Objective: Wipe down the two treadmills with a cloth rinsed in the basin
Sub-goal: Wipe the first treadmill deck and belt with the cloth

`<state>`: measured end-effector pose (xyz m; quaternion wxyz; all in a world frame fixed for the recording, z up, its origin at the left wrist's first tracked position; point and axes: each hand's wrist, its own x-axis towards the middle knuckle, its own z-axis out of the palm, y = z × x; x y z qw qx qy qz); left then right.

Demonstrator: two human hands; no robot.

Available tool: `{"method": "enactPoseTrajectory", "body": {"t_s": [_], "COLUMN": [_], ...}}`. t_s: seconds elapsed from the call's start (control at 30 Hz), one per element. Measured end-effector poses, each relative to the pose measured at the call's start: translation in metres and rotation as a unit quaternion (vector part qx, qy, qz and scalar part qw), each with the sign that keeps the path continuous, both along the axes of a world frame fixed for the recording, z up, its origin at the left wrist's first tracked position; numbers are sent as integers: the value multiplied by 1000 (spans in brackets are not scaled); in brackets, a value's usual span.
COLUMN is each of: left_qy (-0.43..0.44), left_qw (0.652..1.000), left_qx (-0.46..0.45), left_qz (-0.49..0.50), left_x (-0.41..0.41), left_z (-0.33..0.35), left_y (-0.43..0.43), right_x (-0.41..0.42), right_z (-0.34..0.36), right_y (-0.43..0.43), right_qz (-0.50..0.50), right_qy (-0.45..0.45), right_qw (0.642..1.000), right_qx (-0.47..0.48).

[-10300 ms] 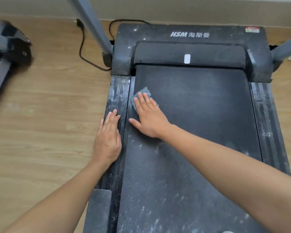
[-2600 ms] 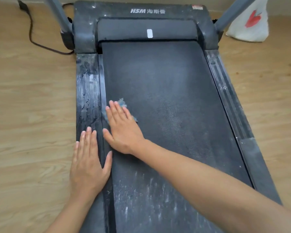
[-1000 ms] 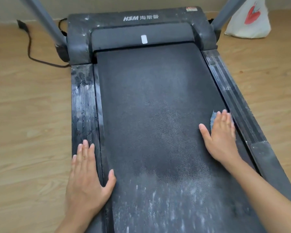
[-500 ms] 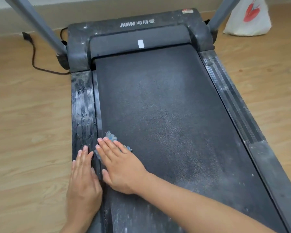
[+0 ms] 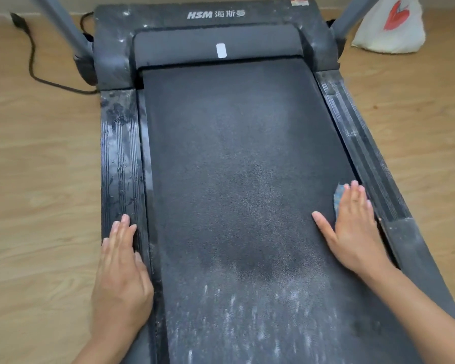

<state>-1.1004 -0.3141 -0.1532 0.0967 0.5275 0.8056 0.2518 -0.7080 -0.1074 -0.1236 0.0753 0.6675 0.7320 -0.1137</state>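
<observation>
Right hand (image 5: 352, 227) flat, fingers straight, pressing the blue cloth (image 5: 337, 197) onto the treadmill (image 5: 234, 153) belt. Only a scrap of cloth peeks out past the fingertips; the rest is hidden under the palm. Just outside that hand runs the ribbed right rail (image 5: 365, 153). Across the belt, the left hand (image 5: 121, 282) lies spread and relaxed on the left rail (image 5: 118, 158), holding nothing. White dusty streaks (image 5: 247, 311) sit between the wrists. Far ahead: a white bag (image 5: 390, 24) beyond the right hand, a black cable (image 5: 37, 74) beyond the left. Both grey uprights (image 5: 63, 24) are cut off at the top.
</observation>
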Motion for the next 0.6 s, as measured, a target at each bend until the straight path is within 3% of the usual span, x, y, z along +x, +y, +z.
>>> {"method": "enactPoseTrajectory", "body": {"t_s": [0.07, 0.13, 0.33, 0.5, 0.6], "left_qy": [5, 9, -15, -13, -23], "left_qw": [1000, 1000, 1000, 1000, 1000], "left_qx": [0, -1, 6, 17, 21], "left_qz": [1, -2, -5, -2, 0], "left_x": [0, -1, -5, -10, -8], "left_z": [1, 2, 1, -2, 1], "left_y": [-1, -2, -4, -8, -4], "right_x": [-38, -97, -262, -235, -192], "right_z": [-1, -4, -13, -19, -20], "right_y": [-9, -16, -88, -136, -120], "right_qz": [-15, 33, 322, 451, 417], "right_qy": [37, 65, 125, 79, 60], "right_qw": [999, 997, 938, 889, 907], "right_qx": [-6, -2, -21, 2, 16]}}
